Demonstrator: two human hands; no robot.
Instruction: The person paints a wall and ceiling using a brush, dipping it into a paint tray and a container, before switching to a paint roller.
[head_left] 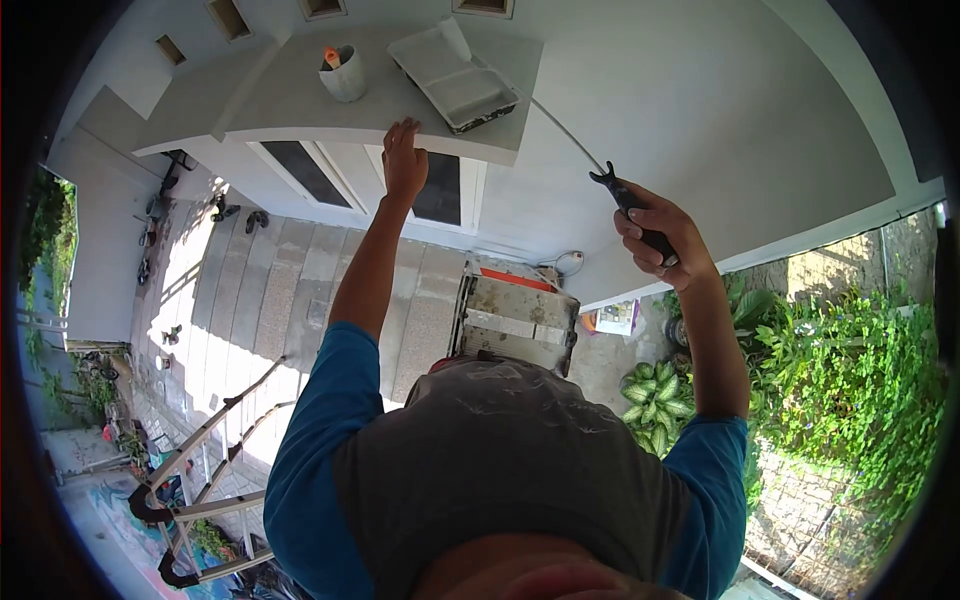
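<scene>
My right hand [660, 232] is closed around the black handle of a paint roller [640, 215]. The roller's thin metal rod runs up and left toward the paint tray [492, 105], where a white piece that looks like the roller head stands at the far end. My left hand [405, 160] rests its fingers on the front edge of the grey ledge [290, 95], holding nothing. Just beyond those fingers is the tray, with whitish paint inside. To its left stands a paint-smeared white bucket [345, 82] with an orange-handled brush [332, 58] in it.
Far below is a paved floor [330, 270]. A paint-stained platform [510, 315] is beneath my body. A ladder [215, 480] stands at lower left, and leafy plants [820, 390] grow at right. The white wall [690, 110] rises beside the ledge.
</scene>
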